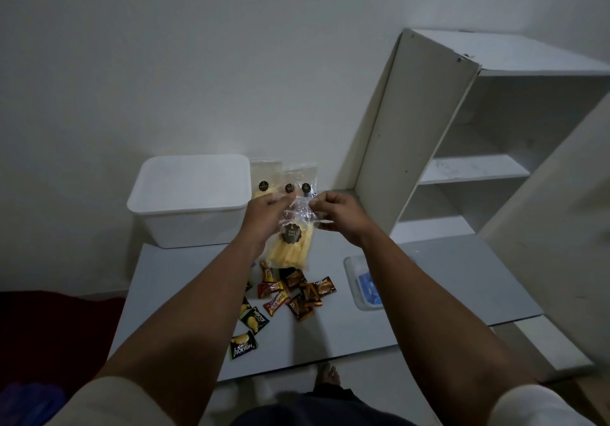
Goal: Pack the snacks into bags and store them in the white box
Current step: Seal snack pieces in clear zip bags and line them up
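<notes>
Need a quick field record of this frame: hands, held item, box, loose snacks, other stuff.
left hand: grips the left side of a clear bag
right hand: pinches the bag's right top edge
clear bag: held above the table, holds yellow stick snacks, round dark label
white box: back left of the table, lid on
spare snack bags: behind the hands, beside the box
small wrapped snacks: scattered on the table under the hands
clear container: right of snacks, blue contents
white shelf unit: right of the table
</notes>
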### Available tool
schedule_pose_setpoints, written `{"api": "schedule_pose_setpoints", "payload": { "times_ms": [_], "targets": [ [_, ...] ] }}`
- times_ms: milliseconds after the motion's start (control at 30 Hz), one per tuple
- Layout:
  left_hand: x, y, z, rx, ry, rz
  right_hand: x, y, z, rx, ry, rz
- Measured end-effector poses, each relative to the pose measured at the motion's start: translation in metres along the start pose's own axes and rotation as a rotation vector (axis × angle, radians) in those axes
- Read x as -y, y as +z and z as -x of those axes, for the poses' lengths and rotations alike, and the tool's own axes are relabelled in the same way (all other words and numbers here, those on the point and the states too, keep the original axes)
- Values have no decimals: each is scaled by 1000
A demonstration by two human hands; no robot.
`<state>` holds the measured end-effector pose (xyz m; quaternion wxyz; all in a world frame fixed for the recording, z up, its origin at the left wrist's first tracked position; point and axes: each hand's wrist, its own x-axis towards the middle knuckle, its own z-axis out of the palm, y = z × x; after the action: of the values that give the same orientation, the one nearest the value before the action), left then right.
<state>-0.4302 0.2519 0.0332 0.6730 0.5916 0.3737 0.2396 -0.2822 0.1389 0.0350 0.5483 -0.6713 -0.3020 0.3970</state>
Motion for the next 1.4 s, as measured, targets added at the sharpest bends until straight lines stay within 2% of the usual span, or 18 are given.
{"api": "schedule_pose_setpoints", "payload": {
  "times_ms": [100,267,433,667,867,1033,1267,1400],
  "targets": [
    [4,1,-3,3,36,-5,3,0,0,-8,-2,-7],
    [0,5,-3,-82,87,-2,2,4,2,-47,-17,-80],
    [-1,8,-3,-14,44,-13,5,1,2,-39,-25,-73],
    [-4,15,-5,23,73,-66,0,4,5,-49,-25,-100],
    [1,14,-6,43,37,-8,3,2,1,-90,-32,-110],
    [4,7,-9,-16,134,-131,1,-1,2,-93,-22,-125],
    [2,8,-9,-40,132,-115,-1,-2,-2,-148,-32,-155],
    [2,3,-14,-42,170,-198,-2,-1,-2,-116,-12,-144]
  ]
}}
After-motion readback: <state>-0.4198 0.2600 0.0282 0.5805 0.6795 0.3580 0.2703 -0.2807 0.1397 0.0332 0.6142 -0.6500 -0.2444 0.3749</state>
